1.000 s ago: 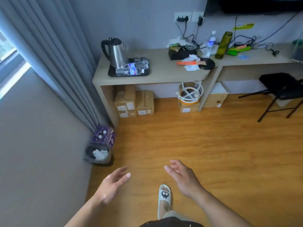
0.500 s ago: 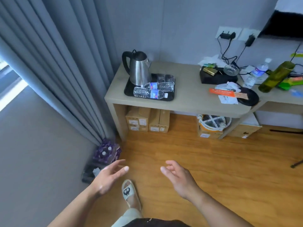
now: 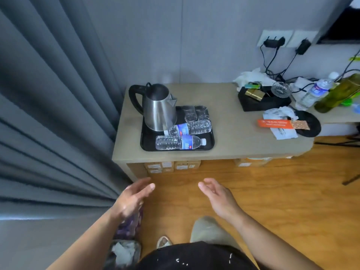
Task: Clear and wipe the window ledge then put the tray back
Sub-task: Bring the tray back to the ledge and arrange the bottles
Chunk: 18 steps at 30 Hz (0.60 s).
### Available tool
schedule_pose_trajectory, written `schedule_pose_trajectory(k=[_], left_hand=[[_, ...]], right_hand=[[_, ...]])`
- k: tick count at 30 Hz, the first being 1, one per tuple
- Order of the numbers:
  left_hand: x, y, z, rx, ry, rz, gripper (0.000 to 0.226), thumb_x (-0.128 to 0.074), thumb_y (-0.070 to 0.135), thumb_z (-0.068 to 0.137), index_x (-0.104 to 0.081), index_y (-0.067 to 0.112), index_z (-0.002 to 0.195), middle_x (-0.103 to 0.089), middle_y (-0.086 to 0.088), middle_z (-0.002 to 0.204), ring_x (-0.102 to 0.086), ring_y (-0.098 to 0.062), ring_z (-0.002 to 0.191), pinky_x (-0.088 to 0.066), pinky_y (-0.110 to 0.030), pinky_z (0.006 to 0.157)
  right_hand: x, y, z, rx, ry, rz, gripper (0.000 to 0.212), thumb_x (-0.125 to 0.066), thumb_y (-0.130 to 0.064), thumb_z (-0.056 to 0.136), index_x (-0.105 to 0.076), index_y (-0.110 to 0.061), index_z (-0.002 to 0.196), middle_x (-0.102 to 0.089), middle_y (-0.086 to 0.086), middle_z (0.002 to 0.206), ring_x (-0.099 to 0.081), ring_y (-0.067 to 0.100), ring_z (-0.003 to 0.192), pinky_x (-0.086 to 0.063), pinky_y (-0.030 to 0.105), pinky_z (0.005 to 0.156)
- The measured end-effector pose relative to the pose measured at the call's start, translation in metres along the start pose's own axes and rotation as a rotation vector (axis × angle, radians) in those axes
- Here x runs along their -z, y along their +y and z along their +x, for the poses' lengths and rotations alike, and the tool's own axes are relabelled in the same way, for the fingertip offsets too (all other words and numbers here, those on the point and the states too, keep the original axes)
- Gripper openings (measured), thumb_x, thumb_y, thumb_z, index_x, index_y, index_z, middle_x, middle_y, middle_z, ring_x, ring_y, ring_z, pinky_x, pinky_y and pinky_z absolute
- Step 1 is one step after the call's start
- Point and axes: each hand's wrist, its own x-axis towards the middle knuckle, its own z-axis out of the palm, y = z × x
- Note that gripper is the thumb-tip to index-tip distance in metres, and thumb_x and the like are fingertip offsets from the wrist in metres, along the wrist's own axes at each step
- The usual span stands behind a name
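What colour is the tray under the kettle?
Black. The tray shows best in the head view, holding the kettle.

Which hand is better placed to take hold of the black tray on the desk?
Neither clearly. The tray sits straight ahead, and the left hand and right hand are open, empty and about level. It carries a kettle and bottles, so probably both, one per side.

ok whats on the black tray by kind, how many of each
kettle: 1
water bottles, lying down: 2
clear glasses: 2
total: 5 things on the black tray
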Motion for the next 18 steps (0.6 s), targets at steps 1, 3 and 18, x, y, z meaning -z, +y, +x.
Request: schedule_pose_trajectory(k=[1,3,18], left_hand=[[0.006,0.009,0.011,0.008,0.005,0.008,0.109,-0.072,0.093,0.046,-0.058,0.034,0.137,-0.067,0.007,0.128,-0.066,-0.013,0.115,-0.051,-0.033,0.095],[0.015,0.021,0.034,0.013,0.017,0.008,0.106,-0.073,0.091,0.048,-0.057,0.034,0.135,-0.067,0.006,0.126,-0.065,-0.016,0.115,-0.049,-0.035,0.096],[0.063,0.073,0.201,0.245,0.396,0.011,0.112,-0.064,0.096,0.049,-0.052,0.035,0.141,-0.056,0.002,0.139,-0.053,-0.026,0.131,-0.041,-0.055,0.113]], right_hand=[[0.003,-0.007,0.012,-0.003,0.004,-0.004,0.060,-0.051,-0.068,0.094,-0.055,-0.028,0.139,-0.064,-0.009,0.125,-0.060,0.008,0.113,-0.046,0.026,0.095],[0.011,-0.019,0.037,0.002,0.003,-0.015,0.058,-0.048,-0.066,0.097,-0.054,-0.027,0.140,-0.063,-0.010,0.126,-0.059,0.009,0.116,-0.046,0.029,0.099],[0.091,-0.055,0.230,-0.054,0.031,-0.103,0.046,-0.056,-0.053,0.100,-0.061,-0.018,0.129,-0.067,-0.007,0.108,-0.061,0.017,0.106,-0.041,0.029,0.088]])
